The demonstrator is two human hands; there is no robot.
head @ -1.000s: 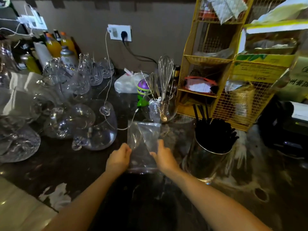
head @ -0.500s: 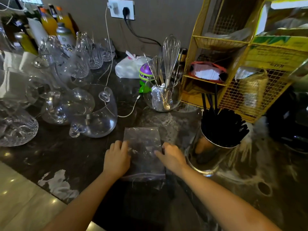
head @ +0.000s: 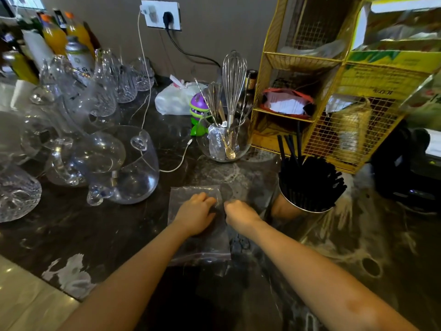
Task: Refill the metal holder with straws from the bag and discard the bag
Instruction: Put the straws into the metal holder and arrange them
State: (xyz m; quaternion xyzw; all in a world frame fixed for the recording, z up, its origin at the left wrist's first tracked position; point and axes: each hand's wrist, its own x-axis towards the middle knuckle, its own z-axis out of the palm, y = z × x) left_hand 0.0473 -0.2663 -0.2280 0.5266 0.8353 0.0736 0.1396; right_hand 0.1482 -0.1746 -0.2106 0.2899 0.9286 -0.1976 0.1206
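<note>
Bag (head: 198, 244) lies flat on counter (head: 100, 235); left hand (head: 194, 215) presses it open-palmed, right hand (head: 241, 215) pinches its edge

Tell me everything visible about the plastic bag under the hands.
The plastic bag is clear, thin and looks empty. It lies flat on the dark marble counter, left of the metal holder. The left hand presses on its middle; the right hand touches its right edge.

Bare countertop (head: 100, 225) lies open left of the bag (head: 202, 244); the straw-filled metal holder (head: 303, 199) crowds its right.
</note>
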